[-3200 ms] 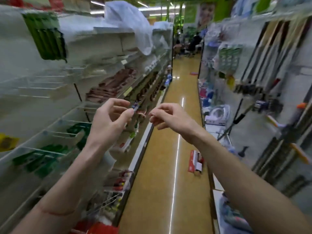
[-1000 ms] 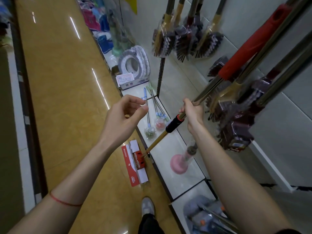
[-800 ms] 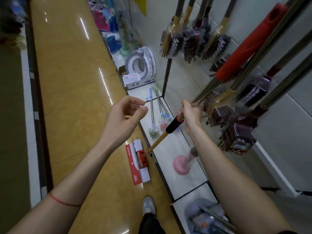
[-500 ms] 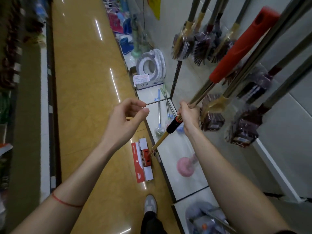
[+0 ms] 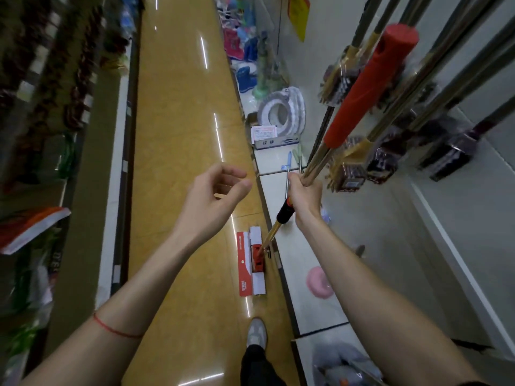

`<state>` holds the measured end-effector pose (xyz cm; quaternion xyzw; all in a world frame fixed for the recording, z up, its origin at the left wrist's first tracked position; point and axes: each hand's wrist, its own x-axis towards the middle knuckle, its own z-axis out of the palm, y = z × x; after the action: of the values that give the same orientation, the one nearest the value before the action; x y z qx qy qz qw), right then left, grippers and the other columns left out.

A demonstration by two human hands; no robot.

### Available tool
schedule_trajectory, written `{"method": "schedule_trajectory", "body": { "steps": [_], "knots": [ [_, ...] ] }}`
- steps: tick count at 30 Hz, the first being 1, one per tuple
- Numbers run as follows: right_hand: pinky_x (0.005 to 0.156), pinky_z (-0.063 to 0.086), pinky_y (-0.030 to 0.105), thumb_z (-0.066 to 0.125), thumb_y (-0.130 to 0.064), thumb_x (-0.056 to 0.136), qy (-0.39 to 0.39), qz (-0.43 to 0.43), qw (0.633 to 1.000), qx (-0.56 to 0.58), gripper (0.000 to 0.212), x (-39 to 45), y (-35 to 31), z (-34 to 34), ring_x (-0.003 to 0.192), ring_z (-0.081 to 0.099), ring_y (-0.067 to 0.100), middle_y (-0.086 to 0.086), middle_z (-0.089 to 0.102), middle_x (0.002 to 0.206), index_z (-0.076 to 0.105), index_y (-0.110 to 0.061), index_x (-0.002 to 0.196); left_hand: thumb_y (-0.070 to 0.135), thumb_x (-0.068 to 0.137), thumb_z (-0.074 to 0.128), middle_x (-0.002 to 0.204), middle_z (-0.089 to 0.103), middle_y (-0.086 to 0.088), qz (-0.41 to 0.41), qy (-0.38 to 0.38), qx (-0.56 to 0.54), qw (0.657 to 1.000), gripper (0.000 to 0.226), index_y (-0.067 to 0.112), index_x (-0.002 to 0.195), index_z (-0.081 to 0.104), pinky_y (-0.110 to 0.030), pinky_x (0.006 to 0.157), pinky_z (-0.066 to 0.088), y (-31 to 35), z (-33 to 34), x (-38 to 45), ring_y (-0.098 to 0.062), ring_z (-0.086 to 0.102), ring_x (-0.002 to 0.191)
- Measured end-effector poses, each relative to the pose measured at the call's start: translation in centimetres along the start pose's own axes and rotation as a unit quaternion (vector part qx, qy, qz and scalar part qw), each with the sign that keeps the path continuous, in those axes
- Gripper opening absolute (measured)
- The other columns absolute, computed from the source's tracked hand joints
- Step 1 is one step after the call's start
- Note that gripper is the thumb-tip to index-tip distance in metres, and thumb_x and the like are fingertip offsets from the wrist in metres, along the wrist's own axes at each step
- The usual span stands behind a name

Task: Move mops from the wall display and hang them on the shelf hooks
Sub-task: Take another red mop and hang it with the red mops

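My right hand (image 5: 305, 195) is shut around the metal pole of a flat mop (image 5: 365, 87) with a long red foam grip near its top. The pole slants down past a black collar to the mop's red-and-white head (image 5: 250, 263), which rests on the yellow floor beside the low white shelf base. My left hand (image 5: 211, 201) hovers to the left of the pole, fingers curled and apart, holding nothing. On the white wall display at the right hang several other long-handled brooms and brushes (image 5: 390, 151) in plastic wrap.
A shelf unit (image 5: 69, 162) with packaged goods lines the left of the aisle. On the low white shelf base (image 5: 306, 307) lie a pink plunger (image 5: 319, 282), a toilet-seat box (image 5: 276, 135) and small brushes. My shoe (image 5: 256, 332) stands on the floor.
Since the aisle view I have turned to the wall display and gripped the mop pole with my right hand. Over the last second the view shifted slightly; the hands barely moved.
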<state>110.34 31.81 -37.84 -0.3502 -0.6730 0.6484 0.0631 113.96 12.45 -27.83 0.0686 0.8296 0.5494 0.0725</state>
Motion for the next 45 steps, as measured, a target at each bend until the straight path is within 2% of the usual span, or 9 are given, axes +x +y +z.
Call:
{"method": "schedule_trajectory", "body": {
  "steps": [5,9,13,18,21,26,35,37,45],
  "knots": [
    [0.042,0.029,0.022,0.058,-0.009,0.088,-0.036,-0.011,0.999,-0.012,0.013,-3.9,-0.2,3.1,0.056,0.038,0.017,0.010,0.042,0.070,0.050,-0.013,0.079,0.039,0.093,0.068,0.104,0.074,0.001,-0.012,0.041,-0.005,0.999,0.025,0.024,0.113,0.069,-0.035,0.082,0.060,0.0,-3.1,-3.0,-0.018,0.072,0.100],
    [0.061,0.032,0.031,0.057,-0.014,0.083,-0.111,-0.045,0.992,-0.040,0.008,-8.0,-0.7,5.3,0.066,0.038,0.020,0.008,0.040,0.071,0.051,-0.016,0.080,0.038,0.095,0.069,0.102,0.074,0.004,-0.021,0.097,0.006,0.995,0.017,0.029,0.110,0.069,-0.036,0.080,0.059,-0.6,-6.3,-6.5,-0.017,0.072,0.099],
    [0.055,0.024,0.031,0.059,-0.014,0.085,-0.194,-0.108,0.972,-0.077,0.038,-13.0,-1.8,6.6,0.053,0.030,0.015,-0.004,0.028,0.053,0.031,-0.020,0.059,0.037,0.097,0.070,0.101,0.074,0.005,-0.031,0.150,0.013,0.988,0.013,0.031,0.109,0.069,-0.034,0.079,0.058,-0.9,-9.4,-11.1,-0.016,0.073,0.098],
    [0.045,0.026,0.024,0.061,-0.014,0.092,-0.303,-0.200,0.924,-0.122,0.049,-22.9,-3.8,7.4,0.040,0.026,0.008,-0.009,0.027,0.042,0.032,-0.017,0.052,0.038,0.097,0.069,0.102,0.074,0.006,-0.025,0.255,0.029,0.966,0.012,0.033,0.109,0.069,-0.034,0.080,0.062,-0.3,-13.9,-20.1,-0.010,0.072,0.097],
    [0.050,0.030,0.030,0.061,-0.021,0.090,-0.366,-0.247,0.888,-0.129,0.037,-29.4,-4.7,7.3,0.047,0.035,0.019,0.008,0.036,0.053,0.043,-0.012,0.059,0.035,0.098,0.069,0.104,0.074,0.004,-0.021,0.322,0.035,0.946,0.016,0.026,0.111,0.069,-0.038,0.084,0.062,0.6,-16.1,-26.5,-0.014,0.072,0.100],
    [0.050,0.034,0.038,0.061,-0.027,0.089,-0.493,-0.312,0.808,-0.078,0.033,-40.9,-6.3,6.8,0.050,0.037,0.024,0.012,0.040,0.056,0.053,-0.009,0.063,0.037,0.096,0.069,0.101,0.076,0.004,-0.013,0.437,0.019,0.899,0.014,0.028,0.107,0.071,-0.039,0.078,0.060,2.5,-19.0,-38.1,-0.017,0.074,0.096],
    [0.043,0.030,0.028,0.062,-0.015,0.091,-0.742,-0.279,0.609,-0.028,0.037,-61.9,-6.2,8.6,0.036,0.032,0.018,0.003,0.033,0.047,0.045,-0.002,0.060,0.038,0.091,0.069,0.098,0.079,-0.001,-0.036,0.647,0.041,0.760,0.021,0.022,0.105,0.072,-0.040,0.078,0.061,6.0,-23.0,-58.1,-0.018,0.075,0.093],
    [0.044,0.030,0.028,0.060,-0.011,0.091,-0.789,-0.261,0.556,-0.026,0.041,-66.6,-5.4,8.7,0.036,0.031,0.018,0.002,0.032,0.046,0.040,-0.011,0.056,0.036,0.091,0.069,0.096,0.079,-0.002,-0.050,0.690,0.058,0.720,0.019,0.022,0.104,0.072,-0.037,0.077,0.060,6.8,-23.0,-62.6,-0.017,0.075,0.091],
    [0.047,0.025,0.033,0.057,-0.020,0.078,-0.913,-0.203,0.351,-0.037,0.028,-83.4,-1.0,4.8,0.048,0.023,0.019,0.010,0.028,0.061,0.040,-0.005,0.063,0.032,0.091,0.070,0.096,0.079,-0.010,-0.125,0.839,0.126,0.515,0.016,0.019,0.100,0.072,-0.034,0.075,0.059,10.9,-18.2,-79.0,-0.025,0.075,0.094]
  ]
}}
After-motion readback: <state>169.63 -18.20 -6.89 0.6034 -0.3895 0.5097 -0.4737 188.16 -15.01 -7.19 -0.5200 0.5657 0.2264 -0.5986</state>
